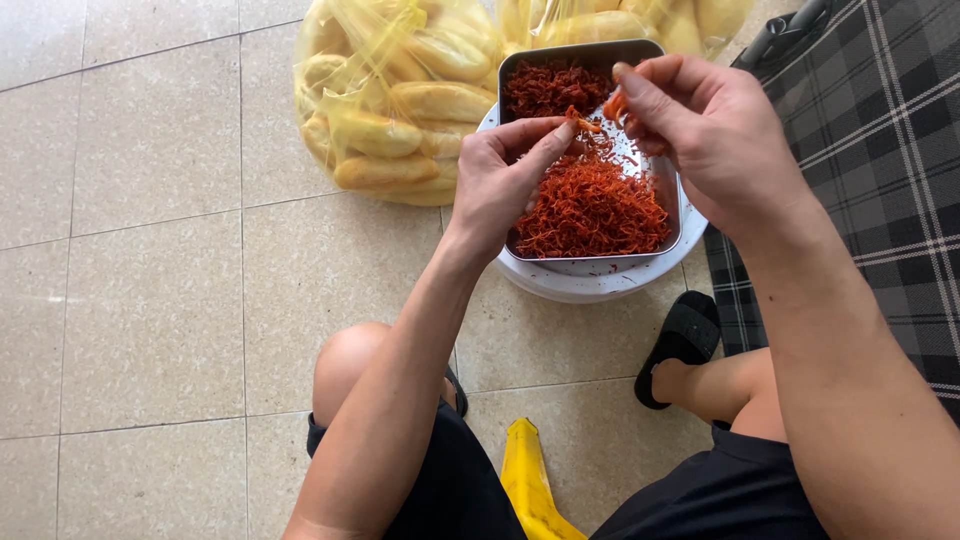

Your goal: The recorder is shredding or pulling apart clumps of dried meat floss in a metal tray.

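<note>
Both hands, left (pixel 500 180) and right (pixel 700 125), are pinching, seemingly, one small orange-red clump (pixel 600 118) between them, directly above the metal tray (pixel 668 190) of shreds (pixel 592 210).

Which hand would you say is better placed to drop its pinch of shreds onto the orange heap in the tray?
Probably the left hand: it pinches strands directly above the orange heap, while the right hand sits higher, over the bare tray middle.
</note>
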